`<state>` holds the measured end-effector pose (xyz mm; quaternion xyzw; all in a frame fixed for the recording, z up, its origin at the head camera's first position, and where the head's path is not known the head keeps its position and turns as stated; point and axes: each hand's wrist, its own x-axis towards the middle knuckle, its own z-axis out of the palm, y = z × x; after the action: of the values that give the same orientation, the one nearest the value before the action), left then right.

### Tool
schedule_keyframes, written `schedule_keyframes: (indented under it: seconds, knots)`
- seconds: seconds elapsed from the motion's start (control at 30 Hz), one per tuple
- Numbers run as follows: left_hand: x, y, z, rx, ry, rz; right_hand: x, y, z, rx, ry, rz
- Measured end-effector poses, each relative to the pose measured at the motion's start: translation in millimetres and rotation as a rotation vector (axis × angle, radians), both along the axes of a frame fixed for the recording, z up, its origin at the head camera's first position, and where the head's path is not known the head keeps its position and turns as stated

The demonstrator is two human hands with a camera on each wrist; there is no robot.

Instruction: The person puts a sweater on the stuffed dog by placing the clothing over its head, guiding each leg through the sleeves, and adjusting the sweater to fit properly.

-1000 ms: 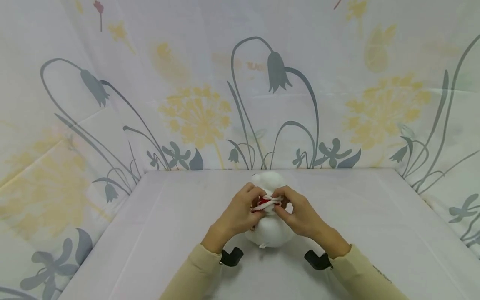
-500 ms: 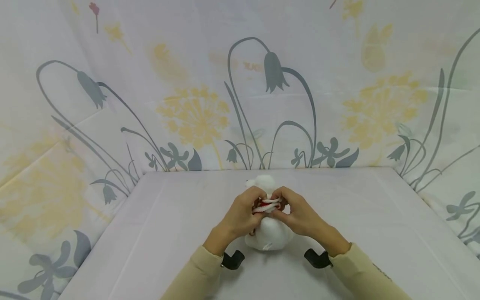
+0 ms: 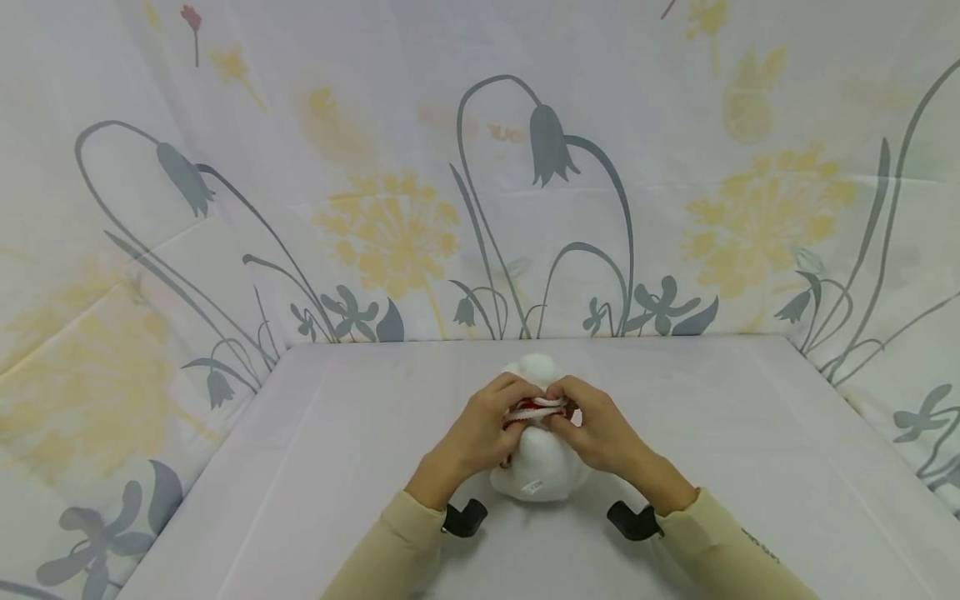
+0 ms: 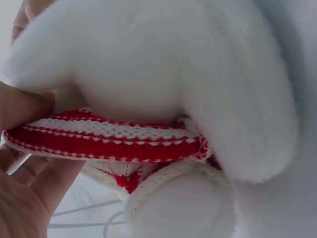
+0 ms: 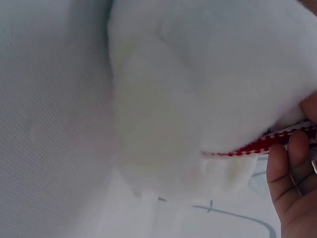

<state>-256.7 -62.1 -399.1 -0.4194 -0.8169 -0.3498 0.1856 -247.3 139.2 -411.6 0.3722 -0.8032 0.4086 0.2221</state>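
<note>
A white plush toy (image 3: 545, 467) sits upright on the table in the head view, its rounded back towards me. Round its neck runs a red-and-white striped knitted scarf (image 4: 114, 141). My left hand (image 3: 476, 429) pinches the scarf on the left side of the neck, thumb against fingers. From the right, my right hand (image 3: 600, 429) holds the scarf between thumb and fingers, close to the left hand. Fingers partly cover the scarf in the head view. In the right wrist view, fluffy white plush (image 5: 168, 89) hides much of the scarf. The toy's front is hidden in the head view.
The toy stands on a white-covered table (image 3: 360, 417). Behind it hangs a pale cloth (image 3: 397, 125) printed with grey and yellow flowers. Black wrist-worn devices (image 3: 467, 518) jut inward beside both sleeves, just in front of the toy.
The toy's head tipped left half a second ago and is now back nearer the middle. Both hands keep their hold on the scarf, whose white bands have shifted slightly.
</note>
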Motion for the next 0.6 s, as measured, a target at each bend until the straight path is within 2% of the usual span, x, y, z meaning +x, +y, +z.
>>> schedule_keyframes:
  seconds: [0.1,0.2,0.43,0.6]
  knots:
    - [-0.5,-0.3,2.6,-0.012,-0.004,-0.030,-1.2,0.0,-0.3,0.001,-0.003,0.000]
    - [-1.1,-0.8,3.9,-0.014,0.005,-0.027,-1.6,-1.1,-0.6,0.002,0.007,0.011]
    - [-0.5,-2.9,-1.8,-0.075,0.035,0.049,1.5,-2.0,-4.6,-0.024,0.051,0.030]
    - [-2.5,-4.2,-5.9,-0.071,0.075,0.080,0.5,-3.7,-4.9,-0.050,0.088,0.048]
